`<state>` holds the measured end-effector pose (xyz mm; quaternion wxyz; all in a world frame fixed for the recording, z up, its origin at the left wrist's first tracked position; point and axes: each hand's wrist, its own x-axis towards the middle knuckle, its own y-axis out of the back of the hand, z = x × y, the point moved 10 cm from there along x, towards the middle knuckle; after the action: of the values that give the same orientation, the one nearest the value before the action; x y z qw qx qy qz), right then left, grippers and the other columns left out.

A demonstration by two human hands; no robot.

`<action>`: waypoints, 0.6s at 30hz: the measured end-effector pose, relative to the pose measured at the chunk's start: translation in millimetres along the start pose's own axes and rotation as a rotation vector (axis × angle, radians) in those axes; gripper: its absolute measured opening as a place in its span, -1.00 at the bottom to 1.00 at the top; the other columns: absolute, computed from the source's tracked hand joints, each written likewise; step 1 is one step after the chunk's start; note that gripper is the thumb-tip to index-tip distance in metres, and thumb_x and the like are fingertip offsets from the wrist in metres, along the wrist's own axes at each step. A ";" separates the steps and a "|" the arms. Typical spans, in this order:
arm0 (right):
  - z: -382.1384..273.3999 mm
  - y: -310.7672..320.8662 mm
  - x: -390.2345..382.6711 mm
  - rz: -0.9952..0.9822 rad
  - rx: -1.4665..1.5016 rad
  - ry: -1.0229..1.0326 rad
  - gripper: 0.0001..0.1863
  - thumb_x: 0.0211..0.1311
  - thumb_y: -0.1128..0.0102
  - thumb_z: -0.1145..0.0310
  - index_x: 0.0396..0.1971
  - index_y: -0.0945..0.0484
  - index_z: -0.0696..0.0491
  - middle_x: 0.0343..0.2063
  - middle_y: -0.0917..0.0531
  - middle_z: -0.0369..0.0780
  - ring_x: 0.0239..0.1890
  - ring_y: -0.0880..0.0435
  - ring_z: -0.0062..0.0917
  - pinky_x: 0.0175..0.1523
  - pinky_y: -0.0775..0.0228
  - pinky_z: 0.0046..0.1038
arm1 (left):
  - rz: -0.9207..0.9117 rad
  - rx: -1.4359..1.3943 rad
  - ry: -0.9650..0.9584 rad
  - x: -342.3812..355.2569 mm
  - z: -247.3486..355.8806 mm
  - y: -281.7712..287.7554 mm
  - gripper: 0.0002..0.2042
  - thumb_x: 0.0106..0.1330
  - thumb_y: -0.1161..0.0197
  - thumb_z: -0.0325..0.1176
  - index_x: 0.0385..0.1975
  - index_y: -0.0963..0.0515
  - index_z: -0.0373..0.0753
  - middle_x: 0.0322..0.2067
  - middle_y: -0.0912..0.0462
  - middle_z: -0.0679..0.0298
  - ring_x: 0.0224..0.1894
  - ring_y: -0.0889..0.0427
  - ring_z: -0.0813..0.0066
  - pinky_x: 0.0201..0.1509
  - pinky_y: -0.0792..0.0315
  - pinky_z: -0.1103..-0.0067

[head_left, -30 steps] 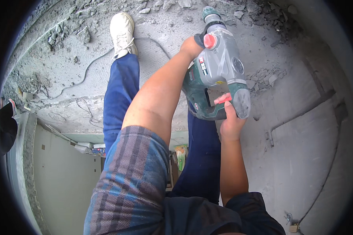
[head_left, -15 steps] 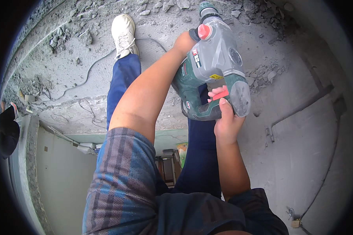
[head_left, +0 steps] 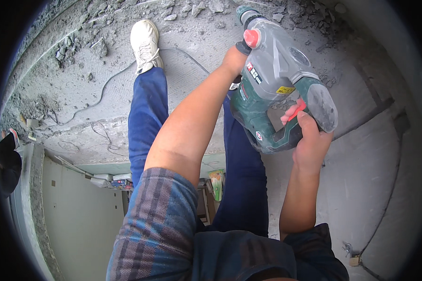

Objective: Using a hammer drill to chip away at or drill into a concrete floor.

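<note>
A green and grey rotary hammer drill (head_left: 272, 75) with a red knob is held up in front of me, its chuck pointing to the far side over the rubble. My left hand (head_left: 235, 61) is closed round the black side handle near the front of the tool. At the rear, my right hand (head_left: 310, 138) wraps the main grip, fingers passing through the handle opening by the red trigger (head_left: 296, 111). The tool's tip runs to the top of the picture, and I cannot tell whether a bit is fitted.
Broken concrete rubble (head_left: 101, 47) lies along the far floor, with a thin cable (head_left: 109, 82) trailing across the dusty ground past my white shoe (head_left: 145, 42). A wall (head_left: 356, 178) with chased grooves stands on the right. Part of another person (head_left: 10, 159) shows at the far left.
The hammer drill has shifted to the right, its rear end swinging right and slightly nearer. Both my hands have moved along with it, keeping their hold.
</note>
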<state>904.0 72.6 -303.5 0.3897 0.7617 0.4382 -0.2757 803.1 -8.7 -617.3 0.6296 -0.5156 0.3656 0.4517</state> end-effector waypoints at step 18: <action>-38.4 -42.7 66.7 -0.090 -0.166 0.051 -0.85 0.12 -0.10 0.54 -0.31 -0.54 0.26 -0.49 -0.56 -0.21 -0.53 -0.57 -0.54 -0.42 -0.46 -0.50 | 0.141 0.341 -0.169 53.7 29.6 16.1 -0.56 0.02 -0.35 -0.05 -0.23 -0.64 -0.31 -0.21 -0.69 -0.09 -0.11 -0.68 0.04 -0.04 -0.53 0.36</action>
<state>900.3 148.2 -348.4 0.4273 0.7132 0.5028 -0.2364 805.1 31.6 -666.2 0.7033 -0.3346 0.4178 0.4678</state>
